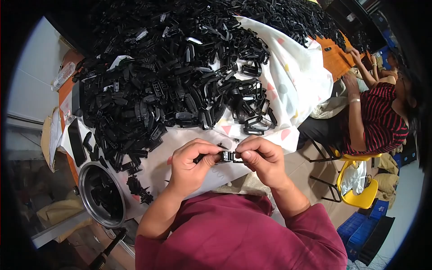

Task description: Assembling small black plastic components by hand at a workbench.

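Both hands meet over the near edge of the covered table, holding one small black plastic part [227, 156] between them. My left hand [192, 165] pinches its left end with thumb and fingers. On the other end, my right hand [264, 161] has its thumb and forefinger closed. The fingertips partly hide the part, so its exact kind is unclear. Just beyond the hands spreads a large heap of black plastic pieces [148, 94], some of them hollow frames. A few tiny black bits lie on the cloth close to my fingers.
A round metal bowl [84, 191] with black pieces inside stands at the left, beside a small cluster of black bits [139, 190]. A patterned white cloth [292, 67] covers the table. At the right sits a person in a striped shirt [378, 117], near a yellow chair [360, 191] and blue crates [360, 229].
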A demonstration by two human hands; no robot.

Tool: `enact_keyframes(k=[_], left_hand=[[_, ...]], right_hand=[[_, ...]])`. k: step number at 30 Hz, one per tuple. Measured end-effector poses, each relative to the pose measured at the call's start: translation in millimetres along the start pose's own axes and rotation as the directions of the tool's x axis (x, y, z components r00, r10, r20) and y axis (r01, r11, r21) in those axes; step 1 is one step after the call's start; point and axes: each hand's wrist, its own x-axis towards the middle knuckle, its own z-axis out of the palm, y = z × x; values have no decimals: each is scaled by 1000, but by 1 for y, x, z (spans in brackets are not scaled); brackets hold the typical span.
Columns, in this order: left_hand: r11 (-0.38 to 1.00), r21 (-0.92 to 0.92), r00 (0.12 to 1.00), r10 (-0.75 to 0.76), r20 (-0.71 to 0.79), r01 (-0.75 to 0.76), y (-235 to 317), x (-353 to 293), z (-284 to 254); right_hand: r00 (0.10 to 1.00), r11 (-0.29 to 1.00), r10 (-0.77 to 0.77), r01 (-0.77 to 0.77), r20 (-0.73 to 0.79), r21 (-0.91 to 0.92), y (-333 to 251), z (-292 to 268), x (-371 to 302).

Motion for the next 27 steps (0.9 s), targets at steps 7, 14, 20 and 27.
enact_keyframes(k=[7, 14, 20, 27], left_hand=[[997, -34, 997, -69, -39, 67, -3, -7, 1], [928, 360, 995, 68, 80, -92, 11, -1, -11], [805, -536, 942, -331, -50, 254, -16, -18, 16], [956, -152, 961, -264, -80, 250, -13, -22, 7]], right_hand=[[999, 997, -46, 47, 19, -65, 1, 1, -1], [999, 945, -22, 35, 44, -324, 7, 2, -2], [986, 977, 152, -138, -71, 163, 19, 26, -5], [993, 903, -80, 36, -86, -427, 25, 17, -8]])
